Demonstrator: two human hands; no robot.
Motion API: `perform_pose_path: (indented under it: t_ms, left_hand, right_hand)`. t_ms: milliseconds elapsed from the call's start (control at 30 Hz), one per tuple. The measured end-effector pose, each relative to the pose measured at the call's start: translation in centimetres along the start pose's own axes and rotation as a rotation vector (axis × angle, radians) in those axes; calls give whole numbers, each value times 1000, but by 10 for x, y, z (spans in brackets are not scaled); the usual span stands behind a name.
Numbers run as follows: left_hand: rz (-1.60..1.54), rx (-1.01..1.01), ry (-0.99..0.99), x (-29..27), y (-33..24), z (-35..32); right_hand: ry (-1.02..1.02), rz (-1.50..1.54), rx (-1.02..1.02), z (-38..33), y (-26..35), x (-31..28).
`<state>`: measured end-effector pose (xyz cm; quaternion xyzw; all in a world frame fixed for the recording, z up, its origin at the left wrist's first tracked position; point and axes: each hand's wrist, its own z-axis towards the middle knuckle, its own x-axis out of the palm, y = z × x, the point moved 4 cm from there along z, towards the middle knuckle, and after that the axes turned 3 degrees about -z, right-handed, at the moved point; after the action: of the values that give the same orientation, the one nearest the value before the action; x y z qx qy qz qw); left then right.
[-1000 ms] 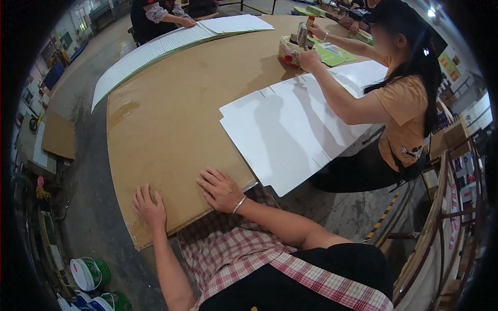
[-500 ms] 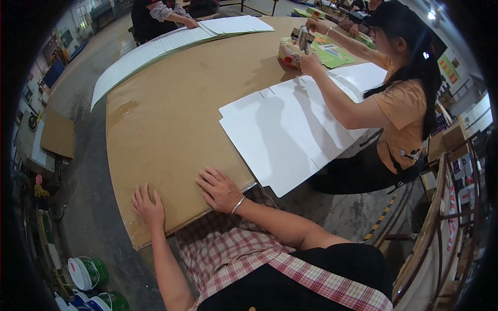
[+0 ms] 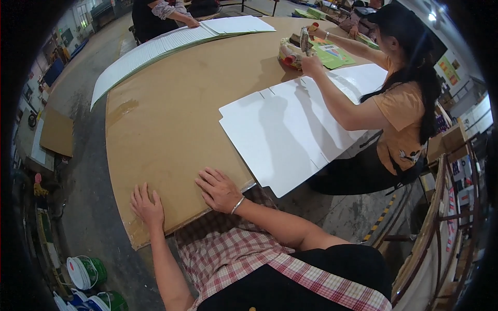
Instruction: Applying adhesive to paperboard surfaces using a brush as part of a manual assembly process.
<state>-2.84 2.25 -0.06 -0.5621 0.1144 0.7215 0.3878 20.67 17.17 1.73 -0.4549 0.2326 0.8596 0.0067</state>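
My left hand (image 3: 148, 206) lies flat near the front left corner of the brown-covered table (image 3: 171, 114), fingers stretched out, with nothing in it. My right hand (image 3: 220, 191) rests palm down by the table's front edge, fingers spread, also holding nothing; a bracelet (image 3: 238, 204) circles that wrist. To the right of my right hand is a large white cardboard sheet (image 3: 285, 135) with slits cut along its edges; it overhangs the table's edge. My right hand and the sheet are apart. A co-worker (image 3: 399, 103) stands over the sheet, holding a brush-like tool (image 3: 304, 40) above a bowl (image 3: 290, 54).
A fanned row of white sheets (image 3: 155, 51) curves along the table's far left edge, touched by another person's hand (image 3: 192, 23). A green printed sheet (image 3: 334, 54) lies beyond the bowl. Buckets (image 3: 87, 272) stand on the floor at lower left. A curved metal frame (image 3: 436, 228) is at right.
Both my hands stay in place on the table. The co-worker's hands and tool have shifted only slightly over the bowl.
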Motion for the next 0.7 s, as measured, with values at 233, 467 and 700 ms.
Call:
perform_pose_path:
  t_ms: [233, 467, 700]
  left_hand:
    - [-1, -2, -12, 0, 0, -1]
    - [5, -1, -19, 1, 1, -1]
    - [4, -9, 0, -1, -1, 0]
  right_hand:
    - [18, -20, 0, -1, 0, 2]
    - [21, -40, 4, -1, 0, 1]
    - [28, -7, 19, 0, 0, 1]
